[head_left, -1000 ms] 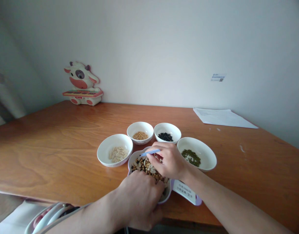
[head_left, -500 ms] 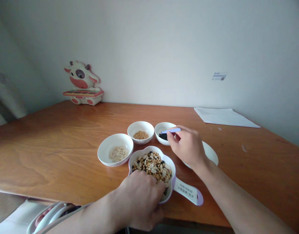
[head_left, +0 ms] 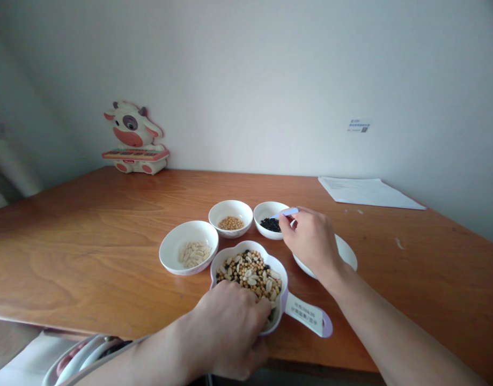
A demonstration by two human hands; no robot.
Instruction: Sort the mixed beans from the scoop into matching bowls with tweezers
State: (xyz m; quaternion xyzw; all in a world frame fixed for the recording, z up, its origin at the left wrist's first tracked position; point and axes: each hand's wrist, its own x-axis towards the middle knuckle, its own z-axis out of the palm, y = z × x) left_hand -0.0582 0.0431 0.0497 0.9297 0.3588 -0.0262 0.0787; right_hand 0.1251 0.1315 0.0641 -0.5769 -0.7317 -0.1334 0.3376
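Note:
A white and lilac flower-shaped bowl (head_left: 285, 294) with a labelled handle holds mixed peanuts, yellow beans and black seeds. My left hand (head_left: 232, 327) is closed over its near rim, fingers curled inside and thumb outside; the fingertips are hidden. In my right hand (head_left: 313, 238), thumb and fingers pinch slim pale-purple tweezers (head_left: 289, 212), whose tip is down in the white bowl of black seeds (head_left: 259, 228). To the left of that are a white bowl with yellow beans (head_left: 214, 215) and a white bowl with pale flat seeds (head_left: 169, 252). A white dish (head_left: 346, 253) is partly covered by my right hand.
A cow-shaped toy keyboard (head_left: 135, 138) stands at the back left of the wooden table (head_left: 109, 225). White papers (head_left: 369, 192) lie at the back right, and a small label (head_left: 359, 126) is on the wall. Below the front left edge is a container (head_left: 85, 354).
My right hand has shifted slightly, and the tweezers now slant more steeply, their tip among the black seeds. My left hand stays at the handled bowl. The whole view has drifted a little.

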